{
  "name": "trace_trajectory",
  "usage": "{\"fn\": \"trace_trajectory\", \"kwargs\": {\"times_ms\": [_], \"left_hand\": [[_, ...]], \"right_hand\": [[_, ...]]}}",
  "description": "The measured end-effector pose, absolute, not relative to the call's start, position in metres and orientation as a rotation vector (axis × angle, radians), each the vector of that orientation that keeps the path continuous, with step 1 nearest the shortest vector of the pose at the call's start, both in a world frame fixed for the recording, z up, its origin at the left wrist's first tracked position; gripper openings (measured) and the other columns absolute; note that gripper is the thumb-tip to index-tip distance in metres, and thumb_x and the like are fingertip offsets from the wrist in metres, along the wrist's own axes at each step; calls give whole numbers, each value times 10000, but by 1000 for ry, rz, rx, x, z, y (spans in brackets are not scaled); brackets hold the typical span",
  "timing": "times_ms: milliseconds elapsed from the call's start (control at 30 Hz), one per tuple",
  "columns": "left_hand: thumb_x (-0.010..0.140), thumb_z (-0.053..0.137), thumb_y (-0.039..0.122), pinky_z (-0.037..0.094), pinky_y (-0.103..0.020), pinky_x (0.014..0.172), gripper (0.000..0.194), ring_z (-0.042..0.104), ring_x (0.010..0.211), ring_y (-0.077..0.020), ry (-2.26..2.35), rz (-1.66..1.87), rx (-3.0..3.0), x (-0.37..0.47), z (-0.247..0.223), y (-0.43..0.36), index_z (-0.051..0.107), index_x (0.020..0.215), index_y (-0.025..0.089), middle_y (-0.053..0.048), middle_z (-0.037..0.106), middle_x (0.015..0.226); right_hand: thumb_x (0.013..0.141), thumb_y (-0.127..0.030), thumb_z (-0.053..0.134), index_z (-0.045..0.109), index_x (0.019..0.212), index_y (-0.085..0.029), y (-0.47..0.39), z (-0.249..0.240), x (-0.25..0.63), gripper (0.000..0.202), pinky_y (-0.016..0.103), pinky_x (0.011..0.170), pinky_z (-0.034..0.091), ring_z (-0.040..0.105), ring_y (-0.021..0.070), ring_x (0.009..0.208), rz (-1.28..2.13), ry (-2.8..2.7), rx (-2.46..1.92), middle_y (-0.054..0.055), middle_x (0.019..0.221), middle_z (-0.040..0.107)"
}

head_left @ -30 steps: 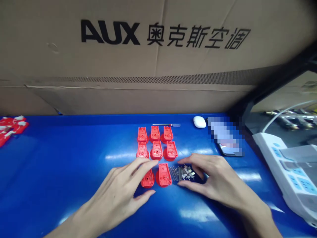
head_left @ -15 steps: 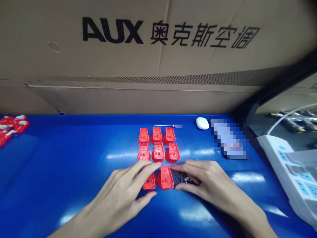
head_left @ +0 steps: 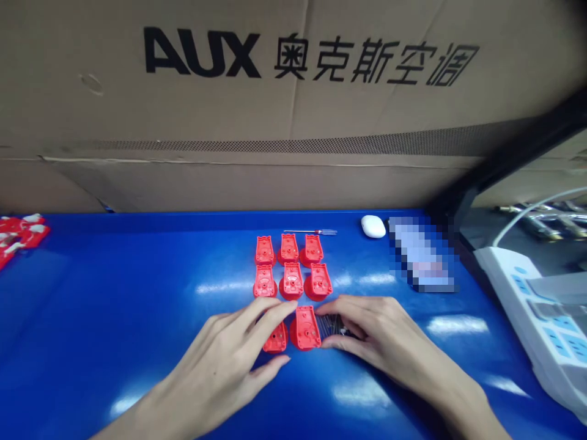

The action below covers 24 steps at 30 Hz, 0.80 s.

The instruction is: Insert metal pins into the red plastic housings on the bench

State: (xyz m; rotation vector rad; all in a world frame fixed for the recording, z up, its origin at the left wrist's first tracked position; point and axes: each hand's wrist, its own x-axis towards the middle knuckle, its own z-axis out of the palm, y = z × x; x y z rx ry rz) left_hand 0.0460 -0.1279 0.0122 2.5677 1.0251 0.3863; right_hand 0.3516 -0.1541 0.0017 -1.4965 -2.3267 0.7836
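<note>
Red plastic housings stand in rows on the blue table, with a tapered upper part over a round base. My left hand (head_left: 232, 342) arches over the front-left housing (head_left: 276, 339), thumb and forefinger apart, partly hiding it. Just right of that stands another front housing (head_left: 306, 328), between my two hands. My right hand (head_left: 378, 327) curves around a pile of dark screws (head_left: 329, 325), its thumb and forefinger spread with the screws showing in the gap. Its fingertips lie close to the right edge of the front housing; whether they touch it I cannot tell.
Behind the rows lies a screwdriver (head_left: 316, 232), with a white rounded case (head_left: 373, 227) to its right. A blurred-out flat object (head_left: 424, 253) and a white power strip (head_left: 532, 318) are on the right. Red-and-white parts (head_left: 21, 238) sit far left. Cardboard (head_left: 275, 183) walls the back.
The whole view has shifted very slightly. Both hands and the housings keep nearly the same places relative to each other.
</note>
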Motion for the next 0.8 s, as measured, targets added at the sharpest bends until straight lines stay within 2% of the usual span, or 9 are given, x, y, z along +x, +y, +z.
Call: {"fn": "trace_trajectory", "kwargs": {"times_ms": [233,600,800], "left_hand": [[1035,756,270,676,-390,877,698,804,1191,-275,1018,370,2558,47,14,-127,426,1645,344,-63,669,1559],[1031,764,263,676,-430,920,727,785,1245,-278,1013,350,2558,46,14,-130,400,1654,357,-57,655,1578],[1041,757,293,674,-385,911,698,797,1214,-261,997,416,2587,46,12,-129,430,1657,327,-81,671,1559]], "right_hand": [[1024,-529,756,679,1371,-315,-154,-2,353,414,319,736,477,697,211,795,778,-2319,-1537,-7,955,730],[1052,-511,724,685,1327,-304,-154,3,351,347,311,730,457,663,195,746,802,-2314,-1539,-20,903,695],[1059,-532,708,687,1320,-290,-153,4,351,357,306,731,442,641,182,736,839,-2314,-1558,-21,891,682]]}}
